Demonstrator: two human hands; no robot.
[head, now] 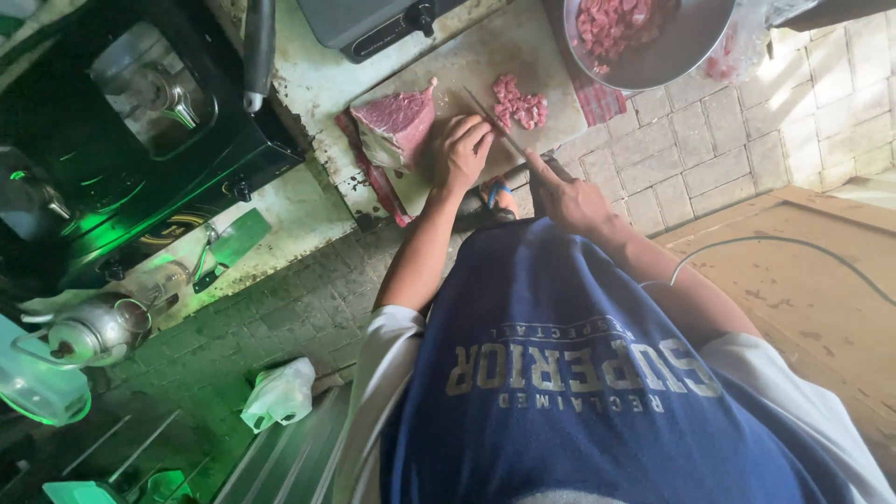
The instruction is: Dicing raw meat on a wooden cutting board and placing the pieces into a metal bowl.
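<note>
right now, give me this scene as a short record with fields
left hand: pressing down on the meat beside the blade
right hand: gripping the knife by its handle
large meat piece: raw, red, on the cutting board
diced meat: small pile past the knife
metal bowl: holds more diced meat, beyond the board
stove: black, on the left, kettle near it

Upper centre of the frame: a deep red slab of meat (399,121) with a pale edge, and pink-red diced pieces (520,105), on a pale grey board (485,56). At top right, a silver bowl (686,42). Below — a navy shirt (560,373) with grey print and white sleeves. At left, a black stove (140,140), green-lit.
</note>
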